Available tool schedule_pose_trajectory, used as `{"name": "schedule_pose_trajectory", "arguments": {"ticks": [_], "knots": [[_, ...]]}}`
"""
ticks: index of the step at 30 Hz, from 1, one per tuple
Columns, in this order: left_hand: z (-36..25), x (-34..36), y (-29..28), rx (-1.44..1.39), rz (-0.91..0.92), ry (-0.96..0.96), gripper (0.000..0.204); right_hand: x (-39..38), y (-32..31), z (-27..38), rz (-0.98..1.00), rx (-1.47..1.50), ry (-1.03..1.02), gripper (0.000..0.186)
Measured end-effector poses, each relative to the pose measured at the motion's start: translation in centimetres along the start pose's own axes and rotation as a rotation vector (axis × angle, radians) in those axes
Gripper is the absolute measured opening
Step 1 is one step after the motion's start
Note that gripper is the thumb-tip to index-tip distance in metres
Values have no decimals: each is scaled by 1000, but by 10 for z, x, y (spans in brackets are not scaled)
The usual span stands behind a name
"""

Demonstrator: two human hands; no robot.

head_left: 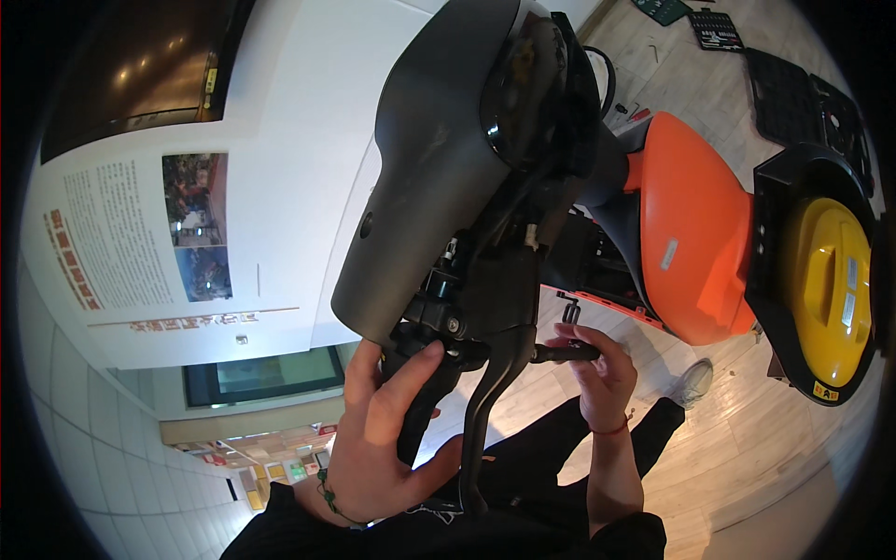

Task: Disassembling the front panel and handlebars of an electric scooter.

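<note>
The handlebar of a scooter fills the middle, with its dark grey cover (434, 177) pulled apart from the bar so that cables and a clamp (448, 322) show. My left hand (373, 448) is closed round the black handlebar grip (425, 420), its index fingertip beside the clamp. A black brake lever (485, 411) runs down past my left thumb. To the right, my right hand (607, 373) pinches a slim black screwdriver-like handle (567, 353). Its thin end points left and meets the lever's pivot; the very tip is hidden.
An orange body panel (695, 233) and a black seat bucket with a yellow lid (835, 294) belong to the scooter at right. Open tool cases (784, 93) lie on the wood floor at the upper right. A white wall (280, 121) with a screen and poster stands left.
</note>
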State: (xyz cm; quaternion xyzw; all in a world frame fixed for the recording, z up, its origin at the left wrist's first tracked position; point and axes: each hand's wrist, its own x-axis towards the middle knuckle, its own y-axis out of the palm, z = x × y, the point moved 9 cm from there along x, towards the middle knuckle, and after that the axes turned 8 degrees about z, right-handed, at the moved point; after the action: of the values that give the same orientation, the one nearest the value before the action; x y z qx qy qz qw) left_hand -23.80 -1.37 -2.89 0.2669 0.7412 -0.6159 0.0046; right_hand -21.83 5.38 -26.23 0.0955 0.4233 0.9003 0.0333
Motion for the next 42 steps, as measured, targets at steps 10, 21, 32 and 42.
{"name": "schedule_pose_trajectory", "arguments": {"ticks": [10,21,32,42], "knots": [[2,0,0,9,-7,25,79,-8,20,-28,55,861,421,28],[3,0,1,-31,5,30,76,-17,2,3,-60,399,125,61],[8,-2,3,-58,22,16,78,-16,2,-33,-9,442,451,64],[6,0,2,-71,9,28,77,-8,7,-18,-67,721,233,41]]}}
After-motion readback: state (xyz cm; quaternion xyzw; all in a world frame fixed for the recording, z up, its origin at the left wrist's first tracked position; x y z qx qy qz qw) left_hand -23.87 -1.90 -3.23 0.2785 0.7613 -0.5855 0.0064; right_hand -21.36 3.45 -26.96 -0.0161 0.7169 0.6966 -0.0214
